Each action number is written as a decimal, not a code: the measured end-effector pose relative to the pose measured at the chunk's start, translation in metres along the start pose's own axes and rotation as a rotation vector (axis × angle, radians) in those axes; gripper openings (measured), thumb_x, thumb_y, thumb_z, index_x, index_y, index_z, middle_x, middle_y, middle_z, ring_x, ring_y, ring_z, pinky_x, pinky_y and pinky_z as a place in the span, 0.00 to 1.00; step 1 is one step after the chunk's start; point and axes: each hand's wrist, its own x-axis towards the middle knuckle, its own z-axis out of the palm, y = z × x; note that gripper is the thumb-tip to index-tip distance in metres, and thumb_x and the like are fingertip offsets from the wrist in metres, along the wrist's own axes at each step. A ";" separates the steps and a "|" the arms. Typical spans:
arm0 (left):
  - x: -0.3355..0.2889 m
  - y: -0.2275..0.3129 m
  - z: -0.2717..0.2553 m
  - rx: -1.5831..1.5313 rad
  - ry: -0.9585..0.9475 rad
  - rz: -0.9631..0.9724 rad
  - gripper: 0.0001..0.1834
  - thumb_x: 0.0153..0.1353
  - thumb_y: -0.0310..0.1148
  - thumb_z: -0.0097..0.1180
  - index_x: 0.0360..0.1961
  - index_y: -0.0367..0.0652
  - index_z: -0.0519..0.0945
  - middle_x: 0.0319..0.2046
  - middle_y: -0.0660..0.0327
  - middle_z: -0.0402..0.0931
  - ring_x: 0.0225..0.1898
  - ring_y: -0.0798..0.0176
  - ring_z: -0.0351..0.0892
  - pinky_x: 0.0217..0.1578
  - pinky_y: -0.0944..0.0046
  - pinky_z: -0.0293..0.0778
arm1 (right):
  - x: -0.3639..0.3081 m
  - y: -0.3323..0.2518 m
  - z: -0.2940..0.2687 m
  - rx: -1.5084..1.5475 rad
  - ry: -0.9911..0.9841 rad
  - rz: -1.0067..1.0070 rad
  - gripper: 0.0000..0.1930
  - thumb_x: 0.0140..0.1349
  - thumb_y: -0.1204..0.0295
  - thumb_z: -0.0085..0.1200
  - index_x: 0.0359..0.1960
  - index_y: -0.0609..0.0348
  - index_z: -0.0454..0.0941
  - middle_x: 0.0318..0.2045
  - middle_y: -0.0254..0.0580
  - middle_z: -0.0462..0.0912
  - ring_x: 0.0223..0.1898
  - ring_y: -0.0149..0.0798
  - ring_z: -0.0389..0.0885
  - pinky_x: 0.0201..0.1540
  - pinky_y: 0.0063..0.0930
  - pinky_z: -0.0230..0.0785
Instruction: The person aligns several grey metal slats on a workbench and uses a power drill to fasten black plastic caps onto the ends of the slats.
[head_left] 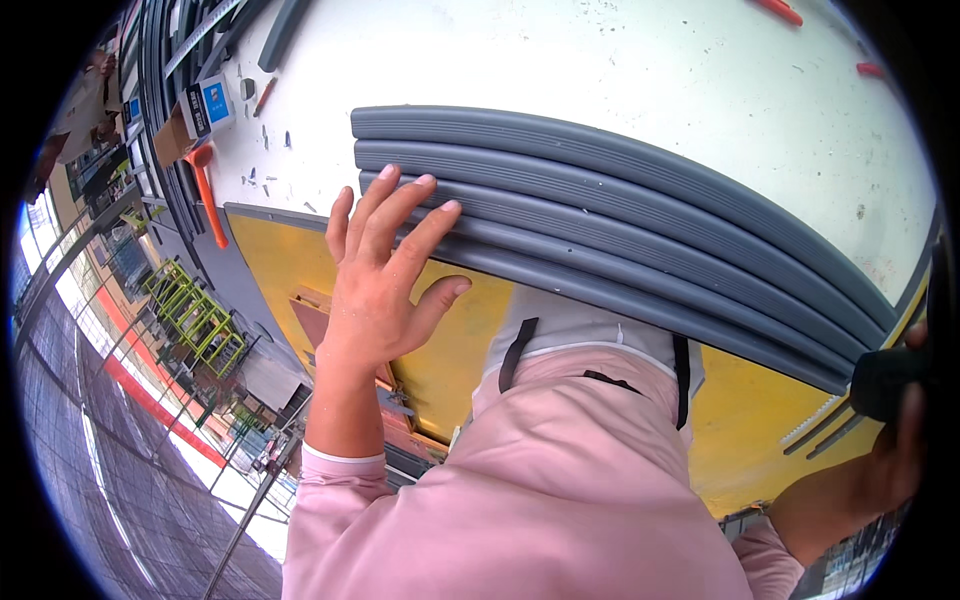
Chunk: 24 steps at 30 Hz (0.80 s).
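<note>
Several long grey ribbed profiles [600, 195] lie side by side along the near edge of a white worktop. At their left end is my left hand [385, 250], fingers spread and thumb out; its fingertips rest on or just over the nearer profiles, with nothing gripped. By the profiles' right end, my right hand [905, 440] is closed around a dark, rounded handheld object [885, 385]. Shadow and the picture's rim hide much of that object, so its kind does not show.
An orange mallet [205, 190] lies at the worktop's left, beside a small blue-and-white box [207, 105] and a red slim tool [264, 97]. More dark profiles [185, 60] are heaped beyond. A red-handled item [778, 11] lies at the far right. Another person [85, 115] is at far left.
</note>
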 end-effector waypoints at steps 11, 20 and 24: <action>0.020 0.057 0.015 -0.069 0.008 0.098 0.37 0.56 0.47 0.70 0.67 0.52 0.73 0.69 0.59 0.67 0.73 0.51 0.60 0.72 0.42 0.50 | 0.124 0.061 0.069 -0.670 0.122 -0.373 0.38 0.58 0.82 0.61 0.72 0.45 0.68 0.60 0.47 0.80 0.61 0.53 0.79 0.62 0.42 0.74; 0.014 0.070 0.042 -0.142 0.220 0.096 0.30 0.53 0.38 0.72 0.58 0.47 0.79 0.58 0.58 0.74 0.64 0.50 0.70 0.66 0.43 0.59 | 0.136 0.057 0.089 -0.902 0.295 -0.500 0.36 0.55 0.79 0.60 0.69 0.49 0.71 0.58 0.44 0.81 0.57 0.52 0.80 0.58 0.40 0.73; 0.016 0.074 0.025 -0.160 0.156 0.013 0.33 0.50 0.38 0.74 0.58 0.46 0.78 0.55 0.57 0.74 0.62 0.49 0.69 0.65 0.44 0.59 | 0.063 0.005 0.111 -0.690 0.108 -0.565 0.27 0.56 0.78 0.62 0.60 0.55 0.78 0.52 0.41 0.83 0.54 0.47 0.80 0.55 0.37 0.71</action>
